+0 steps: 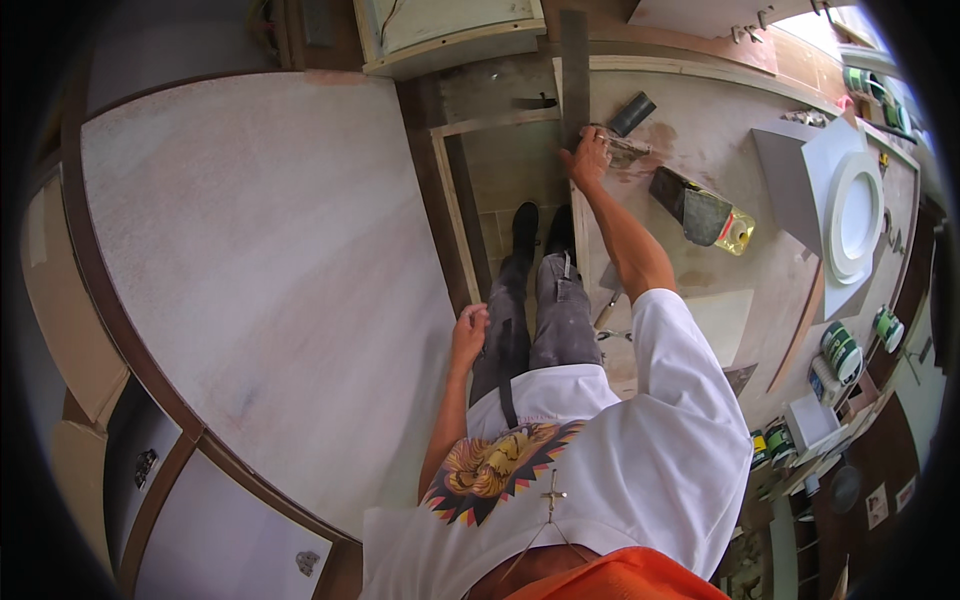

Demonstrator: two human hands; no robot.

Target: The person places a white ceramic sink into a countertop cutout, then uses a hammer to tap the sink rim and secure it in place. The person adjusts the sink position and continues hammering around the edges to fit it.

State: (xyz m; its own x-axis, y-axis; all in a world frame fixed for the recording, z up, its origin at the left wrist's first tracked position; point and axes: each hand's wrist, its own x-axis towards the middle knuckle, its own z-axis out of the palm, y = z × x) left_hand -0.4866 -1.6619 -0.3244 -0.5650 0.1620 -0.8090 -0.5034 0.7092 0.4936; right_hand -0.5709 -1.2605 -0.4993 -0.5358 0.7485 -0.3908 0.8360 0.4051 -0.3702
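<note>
My right hand (pixel 588 157) reaches to the near corner of the right worktop (pixel 690 285), beside a long dark flat strip (pixel 575 75). Its fingers curl over the edge of a smeared, thin tool-like object (pixel 627 149); what exactly they grip is hidden. Just beyond lies a dark grey block (pixel 632 114). Low by my thigh, my left hand (pixel 468 338) has its fingers curled in, next to the edge of a large pale panel (pixel 270 280). Anything inside those fingers is too small to make out.
On the right worktop lie a dark scraper-like tool (pixel 706 215) and a yellow clear container (pixel 738 232). Farther right are a white round ring (pixel 855 218) on pale boards and several green-and-white tubs (pixel 841 350). A wooden frame (pixel 455 205) stands between the two surfaces, by my legs.
</note>
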